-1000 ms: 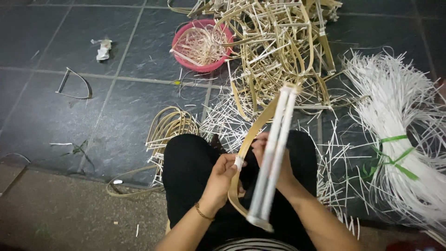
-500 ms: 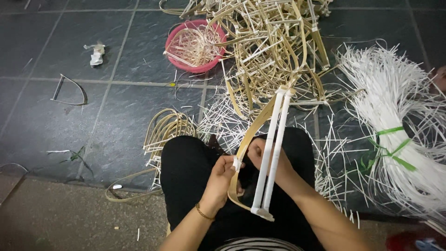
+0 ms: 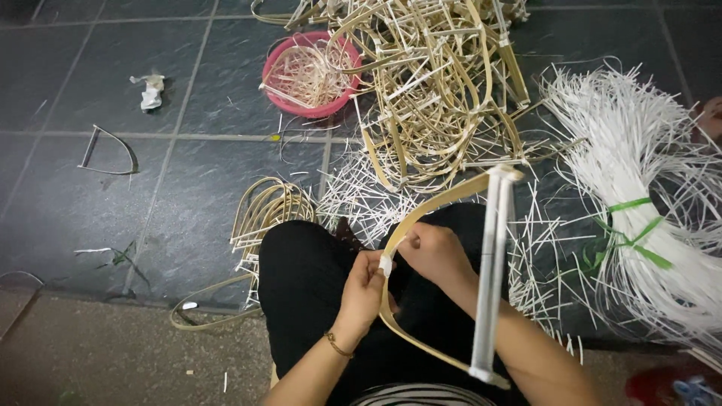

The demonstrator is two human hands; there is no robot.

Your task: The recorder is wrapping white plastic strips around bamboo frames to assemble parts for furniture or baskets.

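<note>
We cannot see the fingertips of the left hand (image 3: pixel 365 289), hidden behind the bent bamboo strip (image 3: pixel 421 218). The white strip bundle (image 3: pixel 662 225) and bamboo frame pile (image 3: pixel 436 83) run past the picture's edges.

Bow frame (image 3: pixel 451 263) has tilted more upright since a second ago, white bars now near vertical. Both hands (image 3: pixel 398 263) shifted slightly up its bamboo strip.

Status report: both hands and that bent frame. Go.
Left hand and right hand both pinch the curved bamboo strip of the bow-shaped frame, white rods alongside. Nothing between the hands. Loose white strips lie right.
</note>
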